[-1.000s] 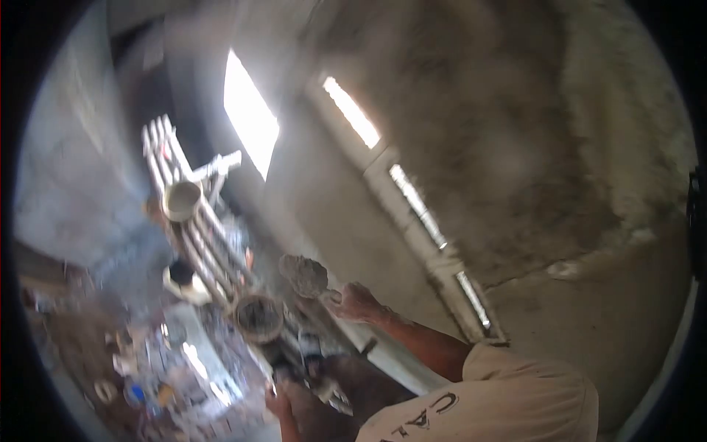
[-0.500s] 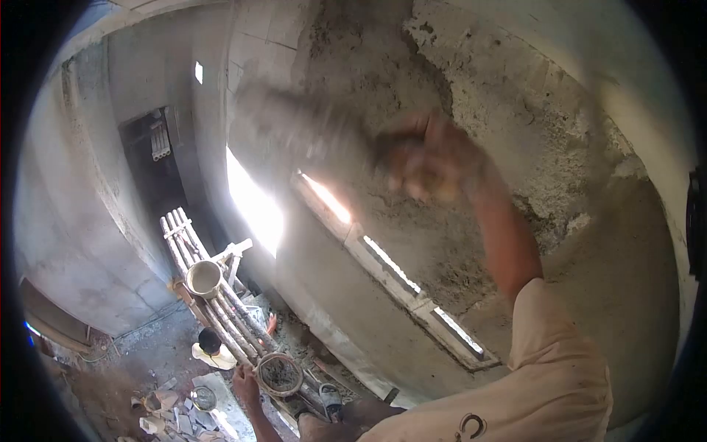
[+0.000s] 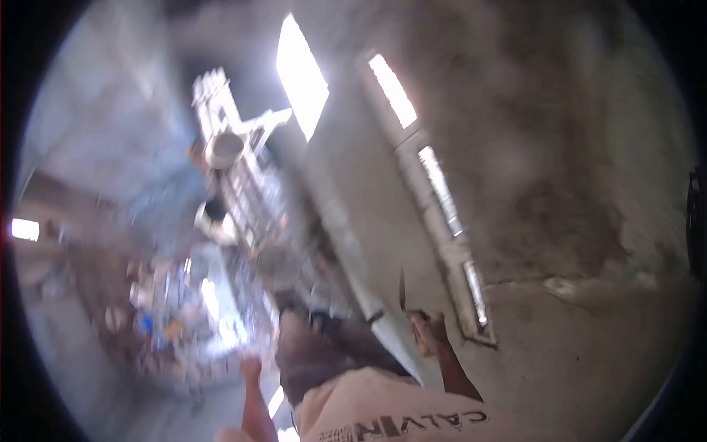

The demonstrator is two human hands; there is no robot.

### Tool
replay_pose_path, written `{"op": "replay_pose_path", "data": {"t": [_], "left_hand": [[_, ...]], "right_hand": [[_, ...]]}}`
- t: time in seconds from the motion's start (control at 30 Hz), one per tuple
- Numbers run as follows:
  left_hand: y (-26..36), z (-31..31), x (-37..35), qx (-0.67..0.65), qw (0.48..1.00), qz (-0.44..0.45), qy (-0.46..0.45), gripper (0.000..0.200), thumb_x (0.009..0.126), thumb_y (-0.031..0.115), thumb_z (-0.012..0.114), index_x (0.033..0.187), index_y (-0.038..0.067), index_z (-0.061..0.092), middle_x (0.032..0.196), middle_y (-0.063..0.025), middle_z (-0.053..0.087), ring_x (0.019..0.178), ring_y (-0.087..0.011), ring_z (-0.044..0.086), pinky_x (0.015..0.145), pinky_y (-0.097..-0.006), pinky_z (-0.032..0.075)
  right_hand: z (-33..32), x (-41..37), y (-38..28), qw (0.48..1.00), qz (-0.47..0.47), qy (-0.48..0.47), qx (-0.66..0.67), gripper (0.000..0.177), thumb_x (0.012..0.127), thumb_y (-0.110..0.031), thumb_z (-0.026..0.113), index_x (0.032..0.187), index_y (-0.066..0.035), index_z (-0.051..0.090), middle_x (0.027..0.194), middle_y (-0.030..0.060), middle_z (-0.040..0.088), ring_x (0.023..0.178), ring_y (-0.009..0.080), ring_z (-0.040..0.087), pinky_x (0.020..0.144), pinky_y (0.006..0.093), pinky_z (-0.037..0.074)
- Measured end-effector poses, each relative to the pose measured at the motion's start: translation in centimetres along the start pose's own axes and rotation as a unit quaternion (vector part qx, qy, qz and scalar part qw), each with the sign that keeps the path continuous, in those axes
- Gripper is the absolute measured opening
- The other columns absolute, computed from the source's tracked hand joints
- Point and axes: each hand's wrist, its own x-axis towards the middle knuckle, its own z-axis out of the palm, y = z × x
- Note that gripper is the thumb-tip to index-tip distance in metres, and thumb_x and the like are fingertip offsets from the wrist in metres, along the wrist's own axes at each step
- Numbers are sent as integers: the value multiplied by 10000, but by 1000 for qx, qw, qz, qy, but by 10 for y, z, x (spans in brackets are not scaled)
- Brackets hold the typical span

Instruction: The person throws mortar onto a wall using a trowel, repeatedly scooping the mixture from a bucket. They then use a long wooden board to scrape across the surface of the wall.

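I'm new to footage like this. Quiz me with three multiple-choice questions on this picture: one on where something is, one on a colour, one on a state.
1. Where is the bucket?
A. on the scaffold
B. pressed against the wall
C. on the person's shoulder

2. What colour is the person's shirt?
A. red
B. pale beige with dark letters
C. black

3. How is the right hand?
A. open and flat on the wall
B. shut round the handle of the trowel
C. out of view

Answers:
1 A: the bucket sits among the pale scaffold poles, left of the bright opening.
2 B: the cloth at the bottom edge is light beige, with dark print.
3 B: the fingers wrap round the handle, and the thin blade points up beside the wall.
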Motion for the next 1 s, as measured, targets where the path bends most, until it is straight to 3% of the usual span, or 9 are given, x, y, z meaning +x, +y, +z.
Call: {"op": "replay_pose_path", "data": {"t": [0.07,0.13,0.23,0.27,0.43,0.57,0.77,0.9,1.0], "left_hand": [[11,26,-12,-109,986,-125,35,252,891,209,571,890,34,752,950,-233,744,859,-441,702,742,-561,543],[78,-37,-6,-308,937,-162,-3,289,927,257,559,919,38,747,1058,-230,740,969,-453,686,879,-521,533],[117,-5,20,-335,912,-212,104,565,947,447,670,1305,10,660,1298,-271,667,1207,-433,634,1057,-450,485],[134,-19,31,-326,912,-250,16,654,959,477,637,1460,65,553,1373,-282,622,1301,-411,592,1103,-437,451],[190,-11,60,-219,912,-343,-40,711,936,516,638,1411,-5,551,1389,-281,597,1332,-455,530,1108,-530,431],[181,18,80,-205,915,-347,-14,675,943,489,643,1418,18,548,1392,-258,584,1323,-443,535,1115,-530,431],[176,8,90,-238,870,-432,2,613,957,456,646,1385,23,573,1387,-230,576,1295,-396,560,1109,-500,444],[184,3,99,-243,861,-447,13,575,952,432,667,1343,17,594,1344,-218,603,1257,-387,588,1081,-486,468],[186,6,101,-234,872,-429,27,532,938,402,697,1290,10,620,1301,-211,633,1214,-396,615,1040,-483,496]], "right_hand": [[50,27,37,990,-18,-63,-125,302,867,-271,698,1042,-25,688,773,105,681,702,266,658,669,419,524],[115,73,81,966,-167,-66,-187,325,841,-295,703,967,-2,639,836,227,683,806,396,680,757,501,515],[217,147,122,955,-66,-198,-210,341,861,-316,682,1015,-14,648,912,257,705,921,455,682,801,535,523],[253,175,129,944,-69,-214,-242,339,875,-314,662,1040,-17,648,927,256,709,950,454,683,822,546,525],[399,298,166,831,-176,-200,-489,377,930,-277,578,1207,-21,593,1063,241,690,1048,463,651,904,596,504],[499,433,198,715,-419,15,-559,275,925,-215,593,1119,-22,624,1046,253,693,1002,422,683,836,584,532],[568,500,201,695,-452,-87,-552,194,894,-116,605,1017,-14,713,925,196,713,845,363,736,692,470,591],[537,466,239,795,-311,-44,-519,411,884,-251,635,1223,-22,623,1000,206,709,860,414,728,797,533,575],[583,489,265,833,-253,-31,-490,344,884,-316,635,1146,-98,682,1061,170,714,917,425,723,853,522,574]]}}
